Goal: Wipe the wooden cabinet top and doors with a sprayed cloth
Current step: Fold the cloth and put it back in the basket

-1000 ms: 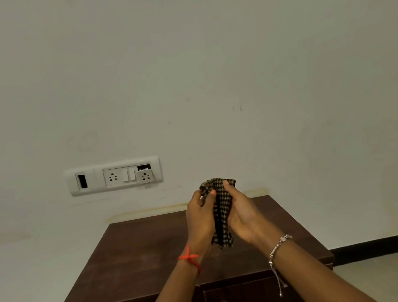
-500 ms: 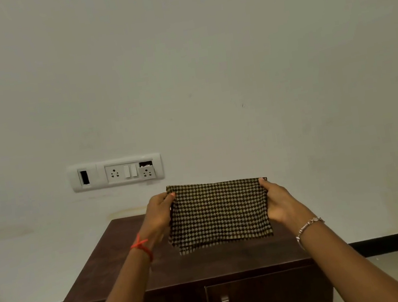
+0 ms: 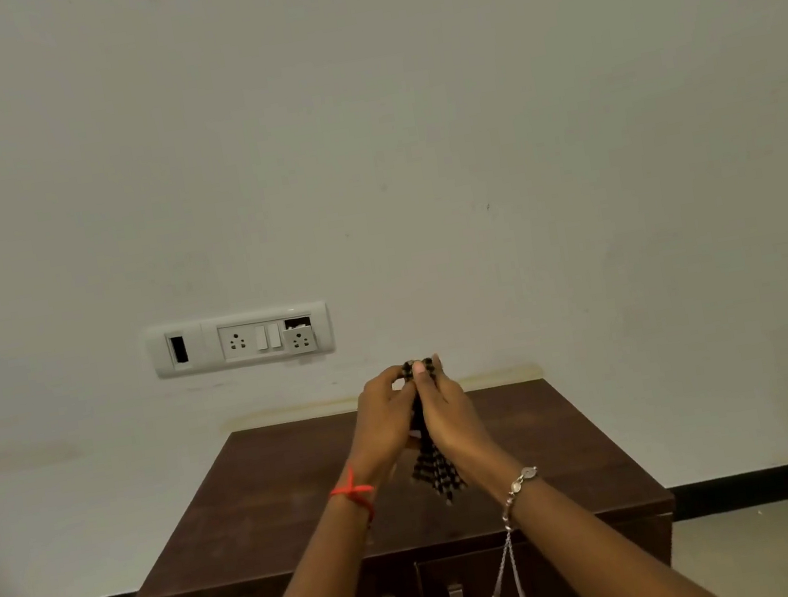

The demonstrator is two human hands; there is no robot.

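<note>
Cloth [image 3: 436, 473] refolded, pressed between both hands [image 3: 417, 417]

Both hands [image 3: 418, 422] pinch folded cloth [image 3: 436, 476] above cabinet [image 3: 258, 497].

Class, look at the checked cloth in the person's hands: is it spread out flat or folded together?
Folded together. The cloth is pressed between the left hand and right hand, only a narrow bunched strip hanging below them, above the cabinet.

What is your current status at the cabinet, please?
Left hand and right hand pressed together, both gripping the checked cloth. Cloth folded, held above the cabinet top, not touching it. Nothing in the way.
</note>
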